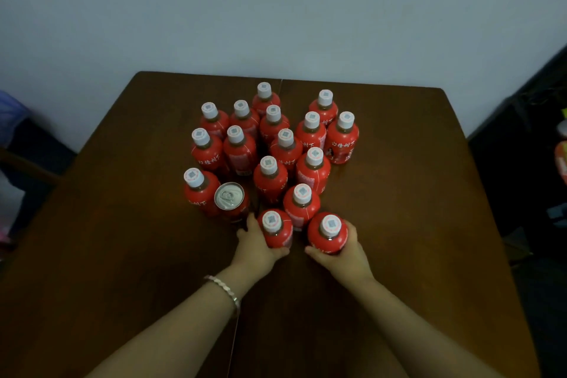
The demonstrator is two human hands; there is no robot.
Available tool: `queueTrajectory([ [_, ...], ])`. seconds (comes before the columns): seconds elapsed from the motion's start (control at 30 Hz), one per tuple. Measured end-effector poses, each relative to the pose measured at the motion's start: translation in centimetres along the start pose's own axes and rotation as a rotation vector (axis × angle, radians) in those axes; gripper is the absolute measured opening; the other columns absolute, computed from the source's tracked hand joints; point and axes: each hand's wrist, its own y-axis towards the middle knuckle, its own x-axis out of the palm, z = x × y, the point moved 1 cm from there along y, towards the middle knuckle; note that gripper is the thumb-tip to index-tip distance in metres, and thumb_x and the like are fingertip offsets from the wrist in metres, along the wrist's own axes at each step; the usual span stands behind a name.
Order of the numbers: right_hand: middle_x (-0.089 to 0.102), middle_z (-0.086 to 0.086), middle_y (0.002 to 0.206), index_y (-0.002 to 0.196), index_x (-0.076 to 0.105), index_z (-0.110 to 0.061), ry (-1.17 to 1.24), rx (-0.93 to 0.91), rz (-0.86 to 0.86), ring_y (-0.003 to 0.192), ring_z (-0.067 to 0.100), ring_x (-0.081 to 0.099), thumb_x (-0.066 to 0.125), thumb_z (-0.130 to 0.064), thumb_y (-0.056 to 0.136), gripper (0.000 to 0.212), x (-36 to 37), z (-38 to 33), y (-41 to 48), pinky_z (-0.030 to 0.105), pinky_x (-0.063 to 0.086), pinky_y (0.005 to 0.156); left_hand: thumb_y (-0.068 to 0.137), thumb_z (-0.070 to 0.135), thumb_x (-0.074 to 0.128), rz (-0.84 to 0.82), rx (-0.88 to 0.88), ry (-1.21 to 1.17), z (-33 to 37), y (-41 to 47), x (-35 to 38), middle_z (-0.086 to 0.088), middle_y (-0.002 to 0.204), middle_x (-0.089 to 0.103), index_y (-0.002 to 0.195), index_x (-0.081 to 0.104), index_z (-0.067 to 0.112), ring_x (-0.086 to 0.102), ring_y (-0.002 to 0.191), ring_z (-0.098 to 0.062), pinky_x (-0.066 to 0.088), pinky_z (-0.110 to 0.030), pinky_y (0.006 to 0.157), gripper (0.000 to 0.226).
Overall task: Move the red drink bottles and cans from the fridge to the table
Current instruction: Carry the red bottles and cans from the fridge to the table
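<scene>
Left hand (254, 242) grasping one red bottle (277, 232), right hand (345, 250) another (326, 235); crowded upright bottles (270, 178) and can (229, 197) just beyond on brown table (414, 209).

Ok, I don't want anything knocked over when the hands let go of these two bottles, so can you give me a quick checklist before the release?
1. Left hand wrapped around the near-left bottle: ok.
2. Right hand wrapped around the near-right bottle: ok.
3. Both held bottles upright, white caps on: ok.
4. Bases fully down on the brown table: cannot tell, the hands hide them.
5. Left hand clear of the silver-topped can: not ok, a fingertip reaches close to it.
6. Other bottles in the cluster standing upright: ok.
</scene>
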Motion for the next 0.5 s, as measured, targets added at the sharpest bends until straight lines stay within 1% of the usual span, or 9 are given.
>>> queueTrajectory([
  [0.07,0.05,0.011,0.134,0.138,0.03,-0.01,-0.086,0.097,-0.036,0.123,0.027,0.051,0.079,-0.009,0.071,0.083,-0.3,-0.3,-0.2,0.031,0.042,0.099,0.078,0.019,0.074,-0.008,-0.054,0.046,-0.2,0.0,-0.1,-0.021,0.139,0.04,0.139,0.028,0.001,0.046,0.126,-0.034,0.041,-0.036,0.101,0.079],
  [0.13,0.055,0.013,0.13,0.133,0.038,-0.004,-0.22,0.181,-0.094,0.116,0.028,0.056,0.074,-0.011,0.074,0.069,-0.8,-0.7,-1.0,0.031,0.046,0.097,0.084,0.023,0.064,-0.12,-0.046,0.199,0.0,-1.0,-0.5,-0.013,0.107,0.062,0.113,0.053,0.003,0.061,0.099,-0.028,0.05,-0.032,0.081,0.037],
  [0.17,0.056,0.012,0.129,0.131,0.043,-0.005,-0.278,0.2,-0.123,0.113,0.026,0.058,0.072,-0.015,0.076,0.063,-1.2,-1.0,-1.9,0.031,0.047,0.096,0.086,0.025,0.059,-0.218,-0.033,0.285,0.4,-1.9,-0.9,-0.007,0.087,0.063,0.097,0.057,0.006,0.062,0.082,-0.023,0.049,-0.028,0.069,0.022],
  [0.23,0.055,0.01,0.13,0.131,0.046,-0.008,-0.401,0.22,-0.139,0.115,0.023,0.057,0.065,-0.021,0.083,0.054,-2.3,-2.1,-3.8,0.03,0.047,0.097,0.09,0.029,0.054,-0.385,-0.014,0.395,1.3,-3.4,-1.4,-0.002,0.074,0.058,0.081,0.055,0.011,0.056,0.064,-0.014,0.046,-0.022,0.058,0.021],
  [0.3,0.053,0.008,0.132,0.132,0.046,-0.012,-0.472,0.213,-0.059,0.116,0.022,0.056,0.061,-0.024,0.087,0.049,-3.3,-2.7,-5.4,0.031,0.048,0.097,0.091,0.03,0.055,-0.428,0.128,0.447,2.6,-4.5,-1.9,-0.003,0.07,0.058,0.072,0.055,0.012,0.055,0.063,-0.015,0.046,-0.025,0.063,0.026],
  [0.37,0.055,0.007,0.13,0.13,0.048,-0.014,-0.497,0.195,0.045,0.114,0.022,0.057,0.059,-0.026,0.089,0.045,-4.0,-3.0,-7.5,0.031,0.049,0.095,0.091,0.026,0.054,-0.38,0.322,0.495,4.1,-5.5,-2.3,-0.004,0.06,0.053,0.058,0.051,0.012,0.053,0.061,-0.019,0.042,-0.028,0.063,0.036],
  [0.4,0.056,0.006,0.127,0.128,0.05,-0.015,-0.541,0.182,0.07,0.113,0.021,0.057,0.058,-0.027,0.089,0.042,-4.3,-3.1,-8.3,0.031,0.05,0.094,0.091,0.024,0.052,-0.357,0.391,0.513,4.8,-5.9,-2.4,-0.007,0.06,0.054,0.057,0.052,0.011,0.056,0.064,-0.023,0.042,-0.029,0.063,0.037],
  [0.43,0.058,0.005,0.125,0.126,0.052,-0.017,-0.581,0.188,0.098,0.111,0.021,0.058,0.057,-0.025,0.089,0.038,-4.5,-3.0,-9.8,0.032,0.051,0.093,0.091,0.022,0.051,-0.355,0.464,0.55,5.5,-6.6,-2.4,-0.013,0.066,0.06,0.061,0.057,0.007,0.06,0.072,-0.029,0.044,-0.031,0.065,0.034],
  [0.5,0.061,0.003,0.12,0.122,0.055,-0.019,-0.636,0.221,0.156,0.108,0.021,0.06,0.052,-0.019,0.09,0.032,-4.8,-2.4,-12.9,0.035,0.053,0.091,0.091,0.02,0.048,-0.39,0.572,0.651,6.6,-8.1,-2.0,-0.023,0.09,0.067,0.076,0.062,-0.001,0.063,0.09,-0.037,0.049,-0.035,0.072,0.03],
])
